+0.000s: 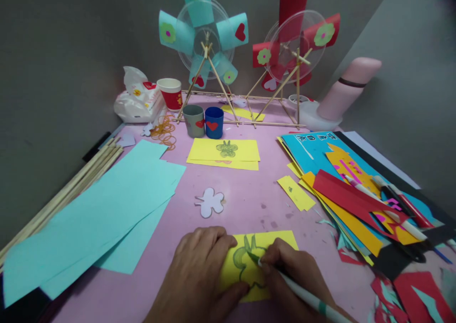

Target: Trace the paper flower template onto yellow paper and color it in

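Observation:
In front of me lies a yellow paper card (250,290) with a butterfly outline drawn in green, its left wing partly shaded. My left hand (199,268) rests on the card's left side, thumb and fingers spread flat and pressing it to the table. A white-barrelled green marker (302,292) is gripped in my right hand (290,270), its green tip touching the drawing near the middle. Just beyond is a white butterfly-shaped cutout (210,203). Further back, a yellow card with a shaded green butterfly (228,149) overlaps another yellow card.
Light blue sheets (107,204) and wooden sticks (60,190) lie left. At right are stacked coloured papers (306,147), markers and red scraps (416,289). Behind stand a blue pinwheel (203,14), a red pinwheel (294,14), a grey cup (193,123), a blue cup (214,116) and a pink bottle (345,92).

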A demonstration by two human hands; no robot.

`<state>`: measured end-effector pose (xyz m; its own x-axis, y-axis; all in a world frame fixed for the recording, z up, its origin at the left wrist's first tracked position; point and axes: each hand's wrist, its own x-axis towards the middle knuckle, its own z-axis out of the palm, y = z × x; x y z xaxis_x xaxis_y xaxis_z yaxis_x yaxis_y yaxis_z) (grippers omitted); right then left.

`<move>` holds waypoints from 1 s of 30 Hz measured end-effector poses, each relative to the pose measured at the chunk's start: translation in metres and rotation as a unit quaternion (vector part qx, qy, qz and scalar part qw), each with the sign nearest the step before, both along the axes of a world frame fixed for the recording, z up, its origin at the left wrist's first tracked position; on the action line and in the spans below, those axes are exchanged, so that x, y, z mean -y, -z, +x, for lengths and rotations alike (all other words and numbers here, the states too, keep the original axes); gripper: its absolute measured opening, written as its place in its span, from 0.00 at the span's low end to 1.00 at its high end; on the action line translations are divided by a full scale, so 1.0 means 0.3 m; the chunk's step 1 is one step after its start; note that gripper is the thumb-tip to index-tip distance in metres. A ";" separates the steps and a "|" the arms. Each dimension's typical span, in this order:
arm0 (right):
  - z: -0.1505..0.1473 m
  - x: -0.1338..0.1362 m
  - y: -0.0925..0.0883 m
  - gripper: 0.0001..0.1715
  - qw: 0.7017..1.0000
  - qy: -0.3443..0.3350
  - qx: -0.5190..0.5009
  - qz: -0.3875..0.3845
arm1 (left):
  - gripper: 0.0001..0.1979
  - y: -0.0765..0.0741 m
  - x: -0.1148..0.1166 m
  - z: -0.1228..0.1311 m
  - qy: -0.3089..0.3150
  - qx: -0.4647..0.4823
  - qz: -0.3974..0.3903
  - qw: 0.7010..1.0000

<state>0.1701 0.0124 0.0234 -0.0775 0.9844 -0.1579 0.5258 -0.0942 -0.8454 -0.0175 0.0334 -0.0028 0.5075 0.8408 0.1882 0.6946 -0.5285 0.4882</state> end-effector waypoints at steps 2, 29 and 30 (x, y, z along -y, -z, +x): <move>0.001 -0.002 -0.001 0.09 1.000 -0.012 -0.002 0.002 | 0.20 0.000 0.003 0.000 -0.003 -0.003 0.000 1.000; 0.013 -0.004 -0.019 0.08 0.997 -0.051 -0.057 0.022 | 0.23 0.009 0.000 -0.016 0.008 -0.009 0.021 1.000; 0.015 -0.003 -0.020 0.08 0.996 -0.045 -0.071 0.019 | 0.23 0.008 -0.001 -0.017 0.009 -0.012 0.026 1.000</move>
